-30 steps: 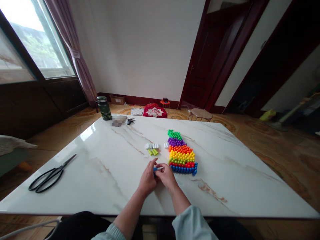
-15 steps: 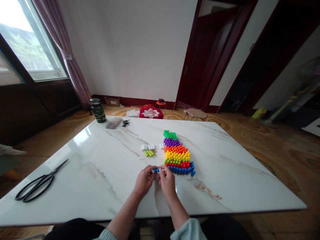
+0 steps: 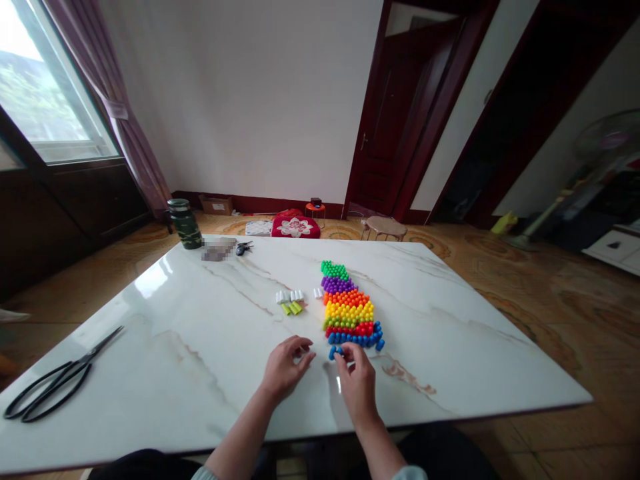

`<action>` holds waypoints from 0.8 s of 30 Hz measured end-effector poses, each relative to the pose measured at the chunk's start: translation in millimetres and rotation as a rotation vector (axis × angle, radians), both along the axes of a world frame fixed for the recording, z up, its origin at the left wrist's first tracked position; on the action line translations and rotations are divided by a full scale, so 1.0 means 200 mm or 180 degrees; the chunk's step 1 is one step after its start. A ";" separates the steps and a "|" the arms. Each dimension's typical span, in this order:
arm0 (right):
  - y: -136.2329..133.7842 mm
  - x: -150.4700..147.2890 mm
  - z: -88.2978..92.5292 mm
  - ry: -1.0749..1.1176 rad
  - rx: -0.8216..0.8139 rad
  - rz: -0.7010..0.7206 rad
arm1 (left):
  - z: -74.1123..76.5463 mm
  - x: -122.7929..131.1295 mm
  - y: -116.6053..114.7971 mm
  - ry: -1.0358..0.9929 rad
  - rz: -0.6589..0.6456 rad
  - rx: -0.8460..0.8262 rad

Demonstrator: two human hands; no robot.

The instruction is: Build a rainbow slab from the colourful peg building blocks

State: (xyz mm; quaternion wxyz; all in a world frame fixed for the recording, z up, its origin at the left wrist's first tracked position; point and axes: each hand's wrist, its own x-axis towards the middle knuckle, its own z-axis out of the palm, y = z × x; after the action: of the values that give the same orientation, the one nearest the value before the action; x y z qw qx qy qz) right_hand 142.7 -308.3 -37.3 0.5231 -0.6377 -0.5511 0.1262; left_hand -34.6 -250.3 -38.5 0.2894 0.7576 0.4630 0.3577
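A flat sheet of joined beads (image 3: 349,310) lies on the white marble table (image 3: 200,347), in bands of green, purple, orange, yellow, red and blue. My right hand (image 3: 359,382) pinches a small blue bead piece (image 3: 335,351) just in front of the blue row. My left hand (image 3: 284,367) rests on the table beside it, fingers curled loosely with nothing visible in them. Small white pieces (image 3: 290,295) and yellow-green pieces (image 3: 291,308) lie left of the sheet.
Black scissors (image 3: 47,385) lie near the table's left front edge. A dark green bottle (image 3: 185,224), a blurred item (image 3: 218,249) and keys (image 3: 243,247) sit at the far left corner. A red cushion (image 3: 295,227) and a stool (image 3: 384,229) are on the floor beyond.
My hands have come apart. The right hand carried the blue bead piece right toward the blue row, and the left hand let go and stayed on the table. The view shifted right.
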 end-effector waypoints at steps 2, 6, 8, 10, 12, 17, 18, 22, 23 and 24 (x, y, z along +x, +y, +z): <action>-0.02 0.09 -0.03 -0.0059 -0.0023 -0.0200 | 0.00 0.00 0.00 0.0007 -0.0018 -0.0021; 0.01 0.17 -0.08 -0.0195 0.0007 -0.0358 | 0.00 0.00 0.00 -0.0032 -0.0026 -0.0035; 0.04 0.16 -0.09 -0.0223 0.0055 -0.0356 | 0.00 0.00 0.00 -0.0044 -0.0020 -0.0036; 0.06 0.12 -0.08 -0.0187 0.0143 -0.0301 | 0.00 0.00 0.00 -0.0043 -0.0017 -0.0036; 0.06 0.09 -0.07 -0.0124 0.0316 -0.0267 | 0.00 0.00 0.00 -0.0044 -0.0009 -0.0034; 0.05 0.21 -0.02 0.0085 0.0956 -0.0816 | 0.02 0.00 0.00 -0.0040 -0.0008 -0.0056; 0.07 0.26 -0.02 0.0251 0.0932 -0.0957 | 0.02 0.00 0.00 -0.0038 -0.0015 -0.0057; 0.19 0.45 -0.04 0.1186 0.0172 -0.1040 | 0.03 0.00 -0.01 -0.0032 -0.0006 -0.0052; 0.22 0.47 -0.05 0.1350 0.0010 -0.0922 | 0.03 0.00 -0.01 -0.0026 -0.0003 -0.0052; 0.23 0.47 -0.06 0.1445 -0.0091 -0.0779 | 0.03 0.00 -0.01 -0.0020 -0.0004 -0.0054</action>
State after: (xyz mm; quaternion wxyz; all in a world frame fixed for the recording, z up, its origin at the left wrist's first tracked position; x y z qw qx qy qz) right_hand 237.6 -261.6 -49.2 0.6358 -0.6623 -0.3364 0.2096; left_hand -34.2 -252.1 -32.3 0.2974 0.7544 0.4646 0.3559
